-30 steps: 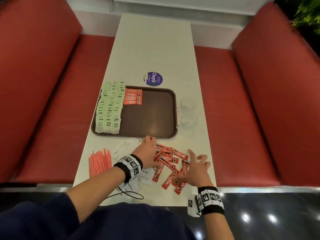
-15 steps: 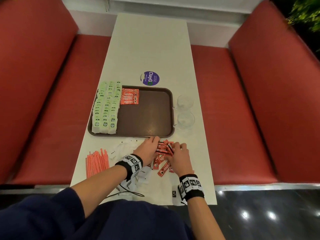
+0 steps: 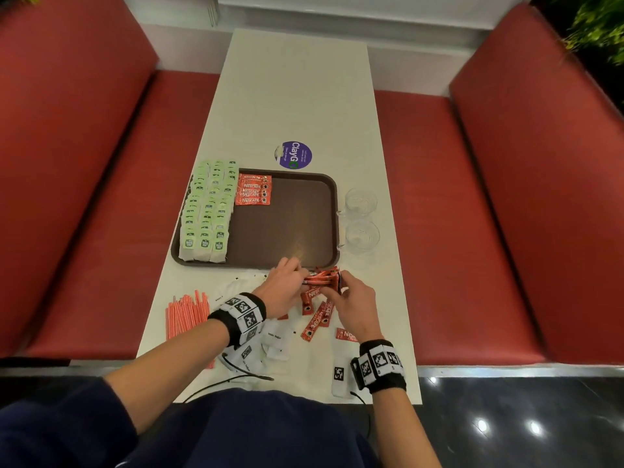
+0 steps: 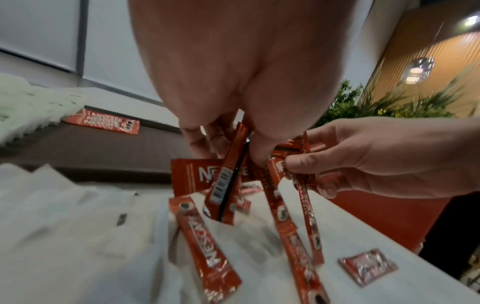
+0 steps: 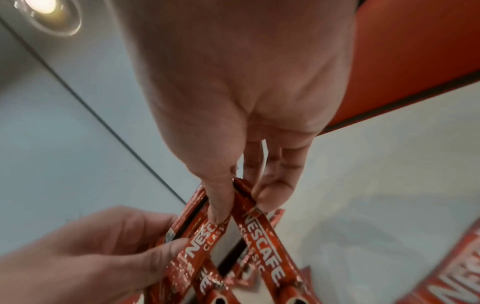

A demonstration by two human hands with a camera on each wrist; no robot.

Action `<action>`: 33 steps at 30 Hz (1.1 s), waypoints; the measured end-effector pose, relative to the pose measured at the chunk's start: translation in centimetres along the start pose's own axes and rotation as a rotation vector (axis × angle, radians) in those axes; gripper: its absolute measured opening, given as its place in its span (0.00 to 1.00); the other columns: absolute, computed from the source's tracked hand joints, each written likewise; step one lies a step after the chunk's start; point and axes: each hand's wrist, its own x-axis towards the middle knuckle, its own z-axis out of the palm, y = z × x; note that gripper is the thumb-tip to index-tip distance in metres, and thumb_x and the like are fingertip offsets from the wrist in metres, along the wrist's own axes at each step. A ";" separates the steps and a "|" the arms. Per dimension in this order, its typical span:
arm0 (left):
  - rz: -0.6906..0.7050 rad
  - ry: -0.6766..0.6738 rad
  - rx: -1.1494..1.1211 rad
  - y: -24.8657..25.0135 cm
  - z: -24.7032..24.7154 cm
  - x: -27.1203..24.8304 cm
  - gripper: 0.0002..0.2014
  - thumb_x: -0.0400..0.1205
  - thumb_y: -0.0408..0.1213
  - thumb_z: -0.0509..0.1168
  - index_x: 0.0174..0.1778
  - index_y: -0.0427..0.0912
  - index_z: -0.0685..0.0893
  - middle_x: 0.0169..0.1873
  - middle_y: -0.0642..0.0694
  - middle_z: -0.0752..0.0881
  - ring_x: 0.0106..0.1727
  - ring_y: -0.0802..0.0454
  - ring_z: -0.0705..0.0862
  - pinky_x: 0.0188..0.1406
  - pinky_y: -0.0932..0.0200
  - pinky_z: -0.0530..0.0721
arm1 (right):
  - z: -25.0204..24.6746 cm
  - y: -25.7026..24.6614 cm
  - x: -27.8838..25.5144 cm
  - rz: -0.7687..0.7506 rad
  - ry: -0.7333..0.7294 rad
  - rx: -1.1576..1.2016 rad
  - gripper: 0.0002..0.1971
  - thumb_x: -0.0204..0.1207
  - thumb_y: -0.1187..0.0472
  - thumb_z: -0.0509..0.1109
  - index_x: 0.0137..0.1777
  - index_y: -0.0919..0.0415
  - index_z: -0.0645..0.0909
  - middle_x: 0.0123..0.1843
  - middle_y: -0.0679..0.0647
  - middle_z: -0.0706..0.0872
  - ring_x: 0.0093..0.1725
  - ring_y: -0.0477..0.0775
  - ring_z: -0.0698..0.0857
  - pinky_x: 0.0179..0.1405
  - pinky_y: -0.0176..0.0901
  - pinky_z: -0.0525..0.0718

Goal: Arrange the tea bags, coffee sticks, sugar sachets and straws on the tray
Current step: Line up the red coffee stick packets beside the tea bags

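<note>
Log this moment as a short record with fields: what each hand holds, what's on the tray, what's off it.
left hand: grips one end of a bundle of red Nescafe coffee sticks
right hand: pinches the bundle's other end
brown plastic tray: rows of green-labelled tea bags on its left side, a few red coffee sticks beside them
off tray: loose red coffee sticks, white sugar sachets, red-striped straws

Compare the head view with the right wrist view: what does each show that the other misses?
Only the head view shows the tray with its tea bags, the straws, the sugar sachets and two glasses. Only the right wrist view shows the thumb pressed on a stick's printed face. Both show the left hand and right hand gripping a bundle of coffee sticks.
</note>
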 end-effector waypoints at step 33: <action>-0.416 0.448 -1.219 -5.0 -6.6 -3.6 0.12 0.93 0.55 0.64 0.63 0.55 0.87 0.50 0.49 0.95 0.55 0.51 0.93 0.61 0.50 0.89 | 8.8 -16.0 -0.5 0.105 0.140 0.596 0.09 0.82 0.61 0.82 0.59 0.56 0.88 0.49 0.52 0.97 0.51 0.53 0.97 0.61 0.65 0.95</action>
